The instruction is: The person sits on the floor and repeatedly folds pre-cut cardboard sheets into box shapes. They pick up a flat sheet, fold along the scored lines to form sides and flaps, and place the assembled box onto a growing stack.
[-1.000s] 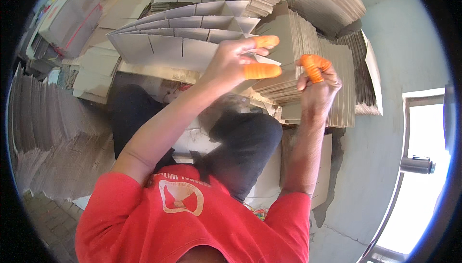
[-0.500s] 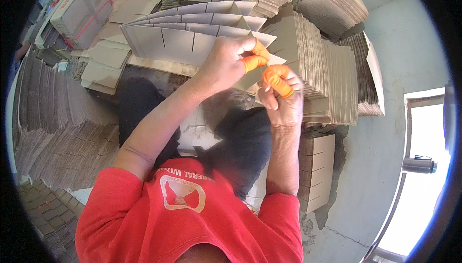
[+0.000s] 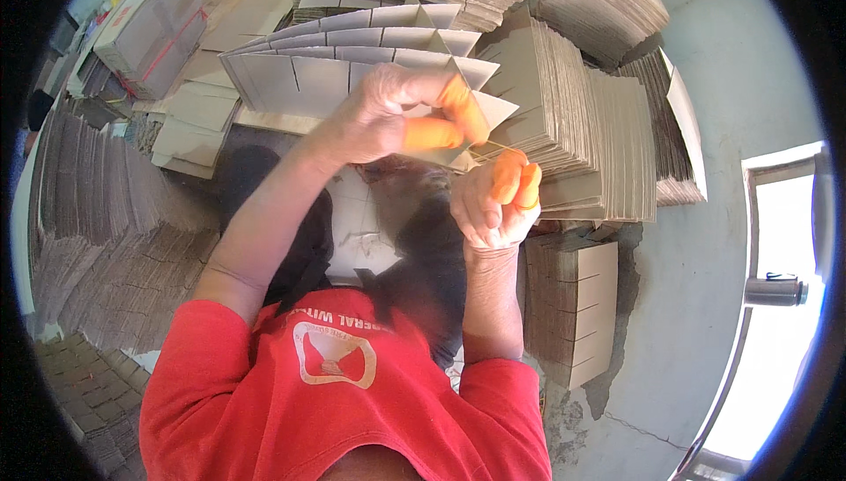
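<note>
My left hand (image 3: pixel 388 115), with orange covers on its thumb and forefinger, is pinched shut in front of a cardboard divider (image 3: pixel 322 76) made of slotted grey-brown sheets crossed near their right ends. Lower and to the right is my right hand (image 3: pixel 493 203), its fingers curled shut and two of them covered in orange. A thin yellowish strand (image 3: pixel 507 148) runs between the fingertips of both hands; its kind is too fine to make out. Behind the left fingers, part of the divider's near sheet is hidden.
Tall stacks of cardboard sheets (image 3: pixel 564 111) stand close on the right, with another slotted stack (image 3: pixel 582 305) below them. More stacks (image 3: pixel 97 181) line the left side. A strapped carton (image 3: pixel 154 27) sits far left. A pale wall (image 3: pixel 705 243) and bright window (image 3: pixel 775 331) bound the right.
My right hand has moved down and slightly left, away from the left fingertips. The left hand has shifted a little left, and the strand between them now shows.
</note>
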